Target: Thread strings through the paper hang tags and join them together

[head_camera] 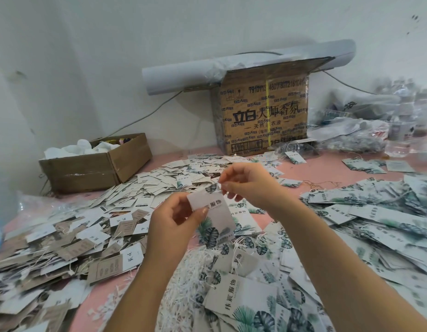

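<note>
My left hand [174, 219] grips a white paper hang tag [215, 212] with green leaf print, held upright above the pink table. My right hand [248, 185] pinches a thin white string [222, 190] at the tag's top edge. Whether the string passes through the tag's hole cannot be made out. A heap of loose white strings [195, 271] lies just below my hands. Leaf-printed tags [250, 295] are piled in front of me, and many more cover the right side [375, 216].
Brown and white tags [64, 248] spread over the left of the pink table [100, 298]. An open cardboard box [95, 168] stands at the back left, a taller printed carton [262, 113] at the back centre. Plastic bags and bottles [380, 121] crowd the back right.
</note>
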A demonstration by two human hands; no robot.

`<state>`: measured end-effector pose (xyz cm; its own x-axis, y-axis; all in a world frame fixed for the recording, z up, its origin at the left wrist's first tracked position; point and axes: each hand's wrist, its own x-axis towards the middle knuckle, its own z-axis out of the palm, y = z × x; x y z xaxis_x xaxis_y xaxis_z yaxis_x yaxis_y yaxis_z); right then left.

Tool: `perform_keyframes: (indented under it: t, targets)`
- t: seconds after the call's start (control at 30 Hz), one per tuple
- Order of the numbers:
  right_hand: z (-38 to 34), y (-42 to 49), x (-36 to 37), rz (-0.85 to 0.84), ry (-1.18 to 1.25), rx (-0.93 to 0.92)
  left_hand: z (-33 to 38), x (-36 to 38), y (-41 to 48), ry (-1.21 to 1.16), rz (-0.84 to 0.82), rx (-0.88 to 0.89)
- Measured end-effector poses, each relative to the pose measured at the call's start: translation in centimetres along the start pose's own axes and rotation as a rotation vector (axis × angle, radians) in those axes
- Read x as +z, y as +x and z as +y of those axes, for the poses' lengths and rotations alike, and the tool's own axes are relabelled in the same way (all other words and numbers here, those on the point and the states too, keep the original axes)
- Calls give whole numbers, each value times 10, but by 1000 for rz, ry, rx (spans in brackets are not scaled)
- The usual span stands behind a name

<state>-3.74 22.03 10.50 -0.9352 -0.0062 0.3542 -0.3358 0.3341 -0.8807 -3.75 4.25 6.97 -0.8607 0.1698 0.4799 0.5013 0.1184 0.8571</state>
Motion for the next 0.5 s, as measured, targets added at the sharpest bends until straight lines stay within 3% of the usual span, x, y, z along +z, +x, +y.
perform_keyframes:
  t: [0.27,0.33,0.5]
  targets:
    - [-1,-2,4,-344,290,169,6,-3,1,-119,156,-29]
    - [-5,-5,4,-395,249,139,7,-3,1,-123,165,-30]
    - [-3,-1,6,-295,46,120,7,-1,0,-79,142,-52]
